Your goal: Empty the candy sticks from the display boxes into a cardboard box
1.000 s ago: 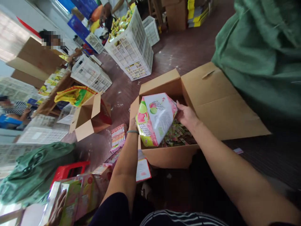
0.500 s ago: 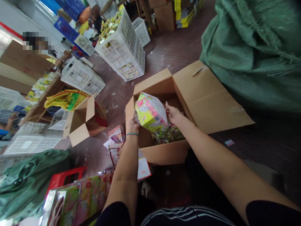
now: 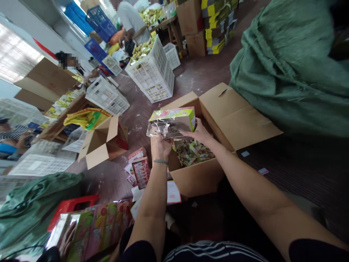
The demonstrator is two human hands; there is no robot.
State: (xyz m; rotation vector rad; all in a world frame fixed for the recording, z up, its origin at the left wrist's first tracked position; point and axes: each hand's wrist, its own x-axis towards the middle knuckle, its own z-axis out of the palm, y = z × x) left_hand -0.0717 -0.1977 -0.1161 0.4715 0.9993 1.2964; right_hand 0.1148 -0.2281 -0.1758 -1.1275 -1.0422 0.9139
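A green and pink candy box (image 3: 173,113) in loose clear film is held over an open carton (image 3: 199,182). My left hand (image 3: 163,147) supports its underside near the left end, where film sticks out. My right hand (image 3: 201,133) grips the other end, fingers beneath and along the side. The box lies on its long side, a shiny dark face toward me. Many small wrapped candies (image 3: 194,153) fill the bottom of the carton below my hands.
Beside my left arm lie red candy packs (image 3: 141,171). Another person's hand (image 3: 68,236) rests by colourful boxes (image 3: 95,229). A smaller open carton (image 3: 105,143), stacked white crates (image 3: 152,72) and a large green sack (image 3: 286,72) stand around. Co-workers sit farther back.
The candy box has been turned from a slant to nearly level, its long side now facing me. My right hand has moved onto its right end; more candies show below.
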